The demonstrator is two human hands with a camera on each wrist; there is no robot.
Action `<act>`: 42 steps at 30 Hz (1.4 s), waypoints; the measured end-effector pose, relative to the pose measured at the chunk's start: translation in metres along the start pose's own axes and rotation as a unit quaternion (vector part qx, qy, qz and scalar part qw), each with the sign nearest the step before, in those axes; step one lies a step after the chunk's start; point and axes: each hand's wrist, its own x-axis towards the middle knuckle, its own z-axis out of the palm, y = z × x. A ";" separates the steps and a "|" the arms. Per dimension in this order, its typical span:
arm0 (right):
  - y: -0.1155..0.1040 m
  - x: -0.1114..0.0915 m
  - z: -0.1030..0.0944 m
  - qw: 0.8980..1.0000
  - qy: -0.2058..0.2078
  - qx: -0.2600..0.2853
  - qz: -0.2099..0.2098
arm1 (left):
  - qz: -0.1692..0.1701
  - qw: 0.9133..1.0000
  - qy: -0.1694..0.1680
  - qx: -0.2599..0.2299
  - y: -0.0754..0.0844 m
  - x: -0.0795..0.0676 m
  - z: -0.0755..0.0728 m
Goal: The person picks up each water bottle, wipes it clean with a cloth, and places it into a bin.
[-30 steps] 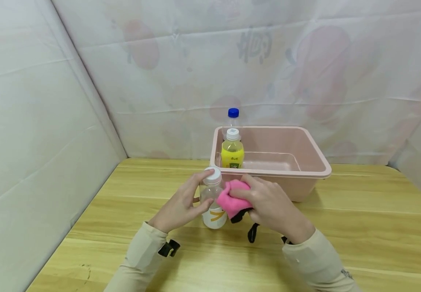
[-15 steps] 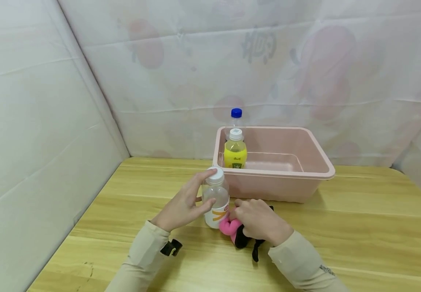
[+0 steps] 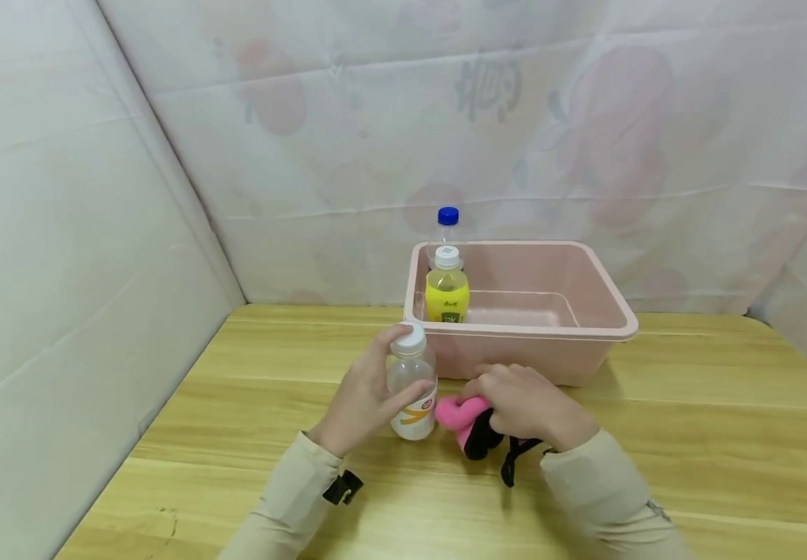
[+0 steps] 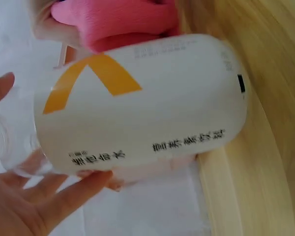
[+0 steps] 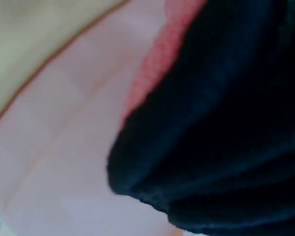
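Note:
A clear bottle (image 3: 413, 412) with a white cap and a white label bearing an orange mark stands upright on the table. My left hand (image 3: 361, 400) holds it, one finger over the cap and the thumb along its side. In the left wrist view, fingers (image 4: 73, 196) lie against the label. My right hand (image 3: 525, 400) grips a bunched pink-and-black cloth (image 3: 461, 414) with a black strap (image 3: 513, 459), just right of the bottle. In the right wrist view the cloth's black side (image 5: 211, 128) fills much of the picture. The right fingertips are partly hidden.
Behind the hands stands a pink plastic tub (image 3: 529, 354). At its left end are a yellow-labelled bottle (image 3: 447, 299) with a white cap and a clear bottle with a blue cap (image 3: 448, 216). Fabric walls (image 3: 347, 179) enclose the wooden table (image 3: 249, 389).
My right hand moved the cloth down the bottle's side toward its base, then slightly right and away from it. The left hand stays on the bottle, which has turned slightly.

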 end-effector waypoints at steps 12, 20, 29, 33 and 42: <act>0.018 -0.012 -0.026 0.971 0.218 0.038 -0.085 | 0.007 0.999 -0.045 -0.016 -0.005 0.002 -0.020; 0.010 -0.004 -0.020 0.925 0.355 0.065 -0.119 | -0.008 0.993 -0.097 -0.063 -0.012 0.000 -0.033; -0.005 0.008 -0.004 0.918 0.366 0.061 -0.142 | 0.007 0.989 -0.120 -0.090 -0.012 -0.002 -0.036; -0.008 0.007 -0.005 0.926 0.351 0.035 -0.131 | 0.002 0.987 -0.128 -0.096 -0.010 -0.001 -0.038; -0.008 0.004 -0.005 0.958 0.254 -0.051 -0.121 | -0.002 0.987 -0.131 -0.097 -0.010 -0.001 -0.040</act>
